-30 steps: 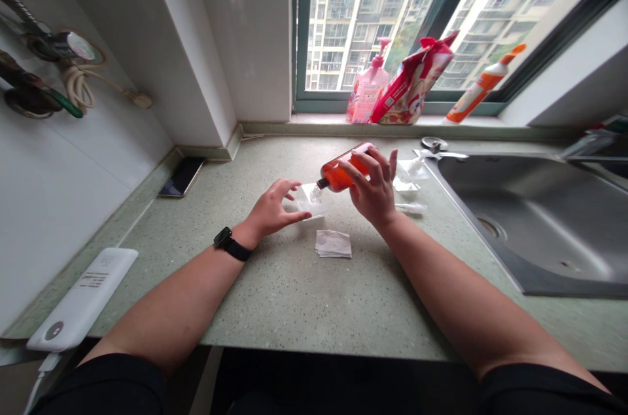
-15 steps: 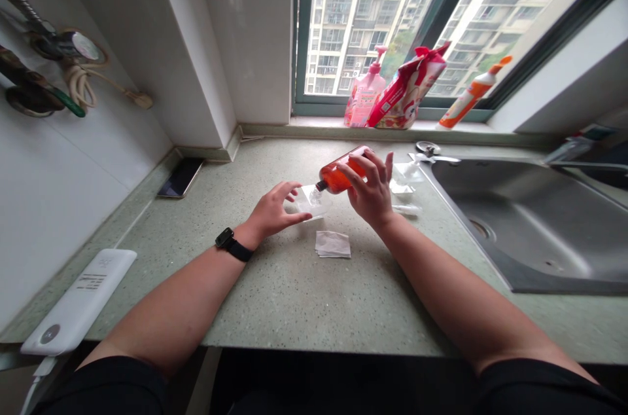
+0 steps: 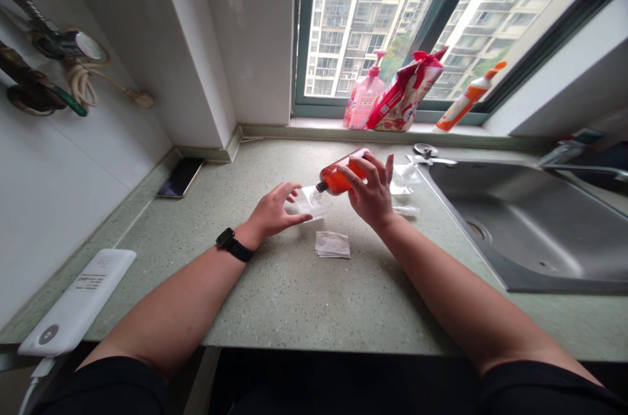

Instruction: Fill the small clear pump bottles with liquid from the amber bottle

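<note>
Right hand [image 3: 371, 198] grips the amber bottle [image 3: 337, 176], tipped mouth-down at the clear plastic container [image 3: 314, 209] the left hand [image 3: 269, 212] pinches

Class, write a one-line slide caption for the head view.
The right hand holds a translucent orange-red bottle tilted toward a small, clear plastic container, the left hand at its side.

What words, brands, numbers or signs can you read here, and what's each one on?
No text is legible.
White power bank: printed lines and round mark, too blurred.
Pink pump bottle: label too small.
Red bag: print too small.
Orange-and-white bottle: markings too blurred.
Amber bottle in the right hand: no lettering visible.
</note>
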Available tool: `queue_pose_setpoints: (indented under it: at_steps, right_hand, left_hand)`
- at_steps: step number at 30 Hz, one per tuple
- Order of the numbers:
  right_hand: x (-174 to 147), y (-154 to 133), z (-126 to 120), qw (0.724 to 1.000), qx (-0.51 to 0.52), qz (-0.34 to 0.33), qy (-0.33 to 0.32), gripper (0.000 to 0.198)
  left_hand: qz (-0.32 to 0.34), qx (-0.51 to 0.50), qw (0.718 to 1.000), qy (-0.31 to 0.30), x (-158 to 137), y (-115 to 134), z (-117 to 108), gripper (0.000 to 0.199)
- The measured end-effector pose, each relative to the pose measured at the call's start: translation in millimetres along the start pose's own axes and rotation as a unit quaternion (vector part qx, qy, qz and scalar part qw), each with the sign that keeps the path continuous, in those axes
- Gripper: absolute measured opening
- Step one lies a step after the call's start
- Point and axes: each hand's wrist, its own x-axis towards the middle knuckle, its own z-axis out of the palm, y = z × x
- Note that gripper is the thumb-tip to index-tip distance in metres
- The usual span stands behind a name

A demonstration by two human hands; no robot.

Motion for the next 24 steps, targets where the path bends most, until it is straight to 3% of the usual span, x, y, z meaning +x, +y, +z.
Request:
queue_pose_setpoints:
  at_steps: [4,24]
  right_hand:
    - [-0.3,0.4,-1.7,1.0,-0.003,0.014,-0.025,0.084]
    - [3.2,2.6,-6.1,1.0,-0.012,-0.013,-0.016,0.077]
  left_hand:
    - [0.001,0.002,1.0,-0.002,-0.2,0.6,-0.4,0.073]
    - [0.003,0.005,1.0,0.0,0.0,-0.6,0.5,0.074]
